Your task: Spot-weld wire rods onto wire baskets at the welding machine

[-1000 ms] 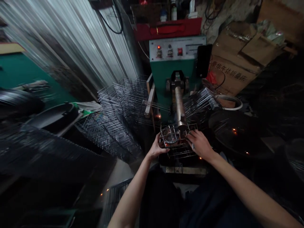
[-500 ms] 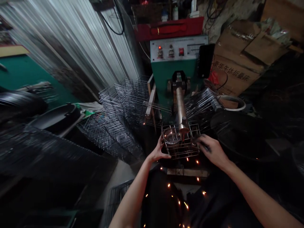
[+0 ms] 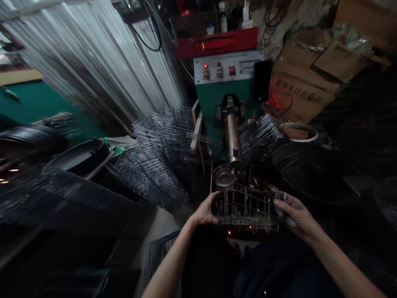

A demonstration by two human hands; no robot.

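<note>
Left hand (image 3: 204, 211) clasps the left side of a wire rack (image 3: 245, 211); right hand (image 3: 296, 217) grips its right end. Rack sits just below and in front of the copper electrode (image 3: 232, 138) of a green spot welder (image 3: 226, 87), stacked wire racks (image 3: 161, 153) to the left.

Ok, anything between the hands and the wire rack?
Nothing visible. The left hand is on the near left edge of the wire rack, and the right hand has its fingers on the rack's right end, with no other object between them.
</note>
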